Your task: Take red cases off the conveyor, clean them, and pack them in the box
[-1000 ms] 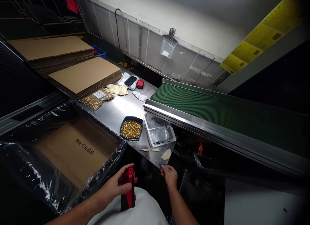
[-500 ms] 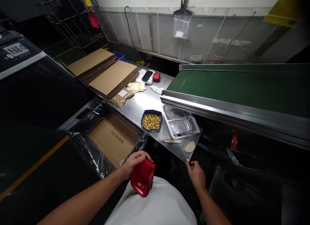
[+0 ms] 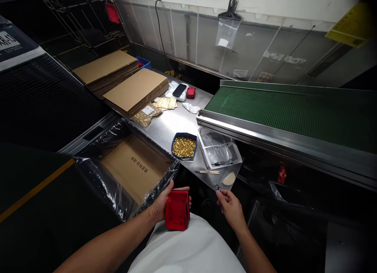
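My left hand [image 3: 160,206] is closed round a red plastic housing [image 3: 177,211], held just above my lap with its face turned up to me. My right hand [image 3: 232,210] pinches a small dark tool with a metallic tip [image 3: 218,187] near the table's front corner. Its exact kind is too small to make out. Beyond both hands stands a blue tray [image 3: 183,159] with many small gold-coloured metal parts [image 3: 184,146] in it. A knife-like tool with a pale handle [image 3: 210,172] and a pale flat rounded piece [image 3: 228,179] lie close to my right hand.
A box lined with black plastic [image 3: 118,198] stands left of my legs. Cardboard stacks [image 3: 137,88], a bag of gold parts [image 3: 145,115], a phone [image 3: 179,90] and a white tray with clear bags [image 3: 209,163] lie on the metal table [image 3: 165,128]. A green conveyor [image 3: 265,108] runs at right.
The red housing has been turned in my left hand, from its open hollow side to a flatter face. My right hand has moved left with the small tool, closer to the housing.
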Action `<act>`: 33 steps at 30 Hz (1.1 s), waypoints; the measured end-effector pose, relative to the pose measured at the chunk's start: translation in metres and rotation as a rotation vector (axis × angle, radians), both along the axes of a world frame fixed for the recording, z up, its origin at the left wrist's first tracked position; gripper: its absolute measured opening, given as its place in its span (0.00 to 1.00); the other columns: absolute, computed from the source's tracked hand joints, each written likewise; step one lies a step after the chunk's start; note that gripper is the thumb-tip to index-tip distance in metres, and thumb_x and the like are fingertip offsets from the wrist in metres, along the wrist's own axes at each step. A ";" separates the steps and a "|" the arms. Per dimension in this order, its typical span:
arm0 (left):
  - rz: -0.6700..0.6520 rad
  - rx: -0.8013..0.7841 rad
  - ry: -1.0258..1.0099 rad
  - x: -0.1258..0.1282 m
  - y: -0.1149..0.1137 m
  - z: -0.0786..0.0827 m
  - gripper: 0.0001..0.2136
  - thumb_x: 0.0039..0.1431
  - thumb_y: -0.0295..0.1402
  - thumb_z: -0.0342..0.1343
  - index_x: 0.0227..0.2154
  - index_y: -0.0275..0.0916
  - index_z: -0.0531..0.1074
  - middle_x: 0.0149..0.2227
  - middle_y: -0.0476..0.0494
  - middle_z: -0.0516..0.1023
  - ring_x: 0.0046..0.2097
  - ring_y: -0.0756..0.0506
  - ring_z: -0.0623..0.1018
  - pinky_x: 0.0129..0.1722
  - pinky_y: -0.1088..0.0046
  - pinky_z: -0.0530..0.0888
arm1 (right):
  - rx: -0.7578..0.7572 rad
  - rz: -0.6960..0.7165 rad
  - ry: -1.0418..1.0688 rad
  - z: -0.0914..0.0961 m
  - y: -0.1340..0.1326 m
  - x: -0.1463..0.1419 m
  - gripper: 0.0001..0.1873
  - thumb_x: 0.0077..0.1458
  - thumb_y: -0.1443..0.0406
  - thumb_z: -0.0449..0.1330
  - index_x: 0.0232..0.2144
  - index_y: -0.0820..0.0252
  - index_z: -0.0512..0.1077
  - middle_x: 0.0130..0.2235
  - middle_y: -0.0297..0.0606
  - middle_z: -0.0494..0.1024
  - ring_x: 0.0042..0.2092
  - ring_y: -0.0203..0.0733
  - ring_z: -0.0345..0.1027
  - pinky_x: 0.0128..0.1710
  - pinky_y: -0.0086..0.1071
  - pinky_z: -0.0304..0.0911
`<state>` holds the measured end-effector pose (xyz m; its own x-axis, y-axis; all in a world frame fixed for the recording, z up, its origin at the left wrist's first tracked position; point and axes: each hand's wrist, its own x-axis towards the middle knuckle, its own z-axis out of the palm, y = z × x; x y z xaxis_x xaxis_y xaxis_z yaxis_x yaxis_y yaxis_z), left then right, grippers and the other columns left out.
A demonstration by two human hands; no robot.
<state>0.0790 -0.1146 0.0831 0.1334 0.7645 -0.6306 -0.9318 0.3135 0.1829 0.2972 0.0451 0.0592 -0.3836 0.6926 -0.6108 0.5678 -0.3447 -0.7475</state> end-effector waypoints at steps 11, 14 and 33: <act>0.116 0.018 -0.058 -0.001 0.012 0.033 0.30 0.64 0.53 0.47 0.55 0.31 0.67 0.46 0.28 0.77 0.48 0.34 0.77 0.55 0.52 0.67 | 0.024 0.322 0.212 0.098 -0.023 -0.064 0.22 0.57 0.48 0.57 0.41 0.60 0.70 0.36 0.36 0.74 0.34 0.31 0.65 0.34 0.24 0.61; 0.152 0.008 -0.005 0.000 0.019 0.053 0.32 0.62 0.56 0.46 0.56 0.32 0.66 0.45 0.30 0.77 0.46 0.35 0.77 0.52 0.54 0.69 | 0.115 0.455 0.158 0.128 -0.027 -0.075 0.18 0.59 0.51 0.55 0.41 0.57 0.72 0.34 0.33 0.75 0.32 0.30 0.65 0.32 0.23 0.60; 0.120 0.041 0.082 0.002 0.035 0.089 0.35 0.61 0.61 0.40 0.50 0.34 0.71 0.39 0.34 0.78 0.41 0.39 0.77 0.41 0.66 0.72 | 0.415 0.575 0.107 0.161 -0.034 -0.094 0.14 0.59 0.57 0.56 0.41 0.56 0.75 0.39 0.36 0.77 0.37 0.35 0.70 0.34 0.25 0.64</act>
<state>0.0814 -0.0800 0.1721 -0.0110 0.7971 -0.6037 -0.9435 0.1917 0.2703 0.2030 0.0114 0.2203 -0.8007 0.5299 -0.2796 0.4906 0.3121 -0.8135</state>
